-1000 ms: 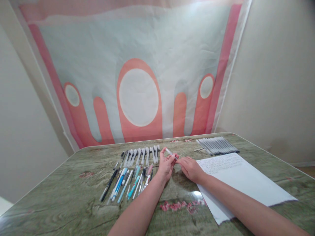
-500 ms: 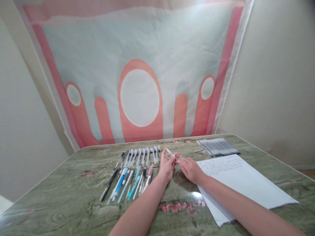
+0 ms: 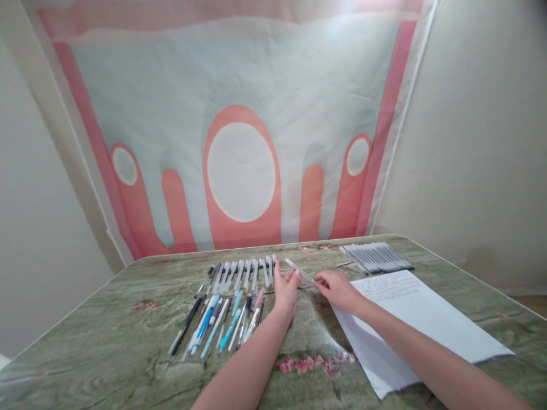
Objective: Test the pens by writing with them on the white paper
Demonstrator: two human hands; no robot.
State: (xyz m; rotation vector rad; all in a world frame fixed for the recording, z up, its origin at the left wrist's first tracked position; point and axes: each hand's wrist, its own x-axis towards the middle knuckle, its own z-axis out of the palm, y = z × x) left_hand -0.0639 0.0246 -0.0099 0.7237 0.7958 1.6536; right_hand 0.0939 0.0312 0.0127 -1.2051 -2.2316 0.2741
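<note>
My left hand (image 3: 285, 290) and my right hand (image 3: 339, 287) meet over the middle of the green table (image 3: 128, 347). Between them runs a thin clear pen (image 3: 299, 271). The right hand's fingertips pinch its near end. The left hand's fingers are stretched upward beside its far end, touching it lightly. Just left of my left hand lie a row of white-capped pens (image 3: 245, 271) and, nearer me, a bunch of blue, teal and black pens (image 3: 217, 324).
A white sheet of paper (image 3: 423, 324) with handwriting at its top lies to the right under my right forearm. Behind it sits a row of grey pens (image 3: 376, 257). A pink and pale blue cloth (image 3: 239, 131) hangs on the wall behind the table.
My left hand has loosened from a grip on the pen to straighter fingers. My right hand has shifted slightly right and holds the pen's end; the pen lies flatter.
</note>
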